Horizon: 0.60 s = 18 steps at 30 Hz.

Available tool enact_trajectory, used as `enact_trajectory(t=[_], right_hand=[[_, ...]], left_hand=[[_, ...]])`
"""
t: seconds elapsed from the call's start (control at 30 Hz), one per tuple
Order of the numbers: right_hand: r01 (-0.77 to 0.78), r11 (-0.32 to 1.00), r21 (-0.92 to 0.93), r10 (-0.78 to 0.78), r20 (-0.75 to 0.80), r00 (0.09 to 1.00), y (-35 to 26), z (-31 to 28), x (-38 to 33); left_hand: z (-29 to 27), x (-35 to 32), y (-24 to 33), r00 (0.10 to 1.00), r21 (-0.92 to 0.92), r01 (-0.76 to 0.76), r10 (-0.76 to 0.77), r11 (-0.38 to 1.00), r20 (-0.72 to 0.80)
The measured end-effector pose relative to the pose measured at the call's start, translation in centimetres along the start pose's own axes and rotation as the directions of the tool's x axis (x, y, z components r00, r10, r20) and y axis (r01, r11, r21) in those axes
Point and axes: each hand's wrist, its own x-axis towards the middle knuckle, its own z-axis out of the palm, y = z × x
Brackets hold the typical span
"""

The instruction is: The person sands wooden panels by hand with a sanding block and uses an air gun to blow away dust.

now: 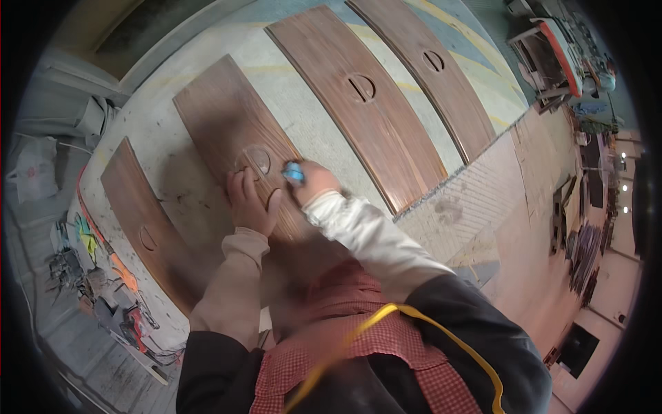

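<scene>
A brown wooden panel (pixel 224 114) with a round carved recess (pixel 256 160) lies in front of me on a pale worktable. My left hand (pixel 252 200) rests on it just below the recess, fingers spread, thumb apart. To the right of the recess, my right hand (pixel 318 181) is closed around a small blue object (pixel 294 172) at the panel's right edge. The fingers and motion blur hide most of that object, so its kind does not show.
Similar panels lie alongside: one at left (pixel 148 221), two at right (pixel 358 103) (pixel 434 76). Hand tools (pixel 124 303) crowd the left side, near a white plastic bag (pixel 36 169). A yellow strap (pixel 441 328) hangs over my checked apron. Machinery (pixel 548 58) stands far right.
</scene>
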Motion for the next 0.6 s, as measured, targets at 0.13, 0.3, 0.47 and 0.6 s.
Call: enact_trajectory(t=[0.13, 0.3, 0.47, 0.6], right_hand=[[-0.178, 0.900, 0.397, 0.149, 0.104, 0.983, 10.4, -2.2, -4.0], [-0.049, 0.989, 0.139, 0.035, 0.099, 0.994, 7.4, -1.6, 0.9], [0.086, 0.989, 0.116, -0.086, -0.004, 0.996, 1.2, 0.7, 11.3], [0.154, 0.987, 0.041, -0.153, -0.019, 0.988, -5.5, 1.4, 21.8]], left_hand=[[0.1, 5.9, -0.9, 0.832, 0.099, 0.543, -0.550, 0.834, 0.071], [1.9, 5.9, -2.6, 0.891, 0.190, 0.454, -0.450, 0.870, -0.068], [1.1, 6.0, -2.1, 0.877, 0.093, 0.477, -0.481, 0.874, 0.017], [0.8, 6.1, -2.0, 0.864, 0.116, 0.490, -0.499, 0.864, 0.064]])
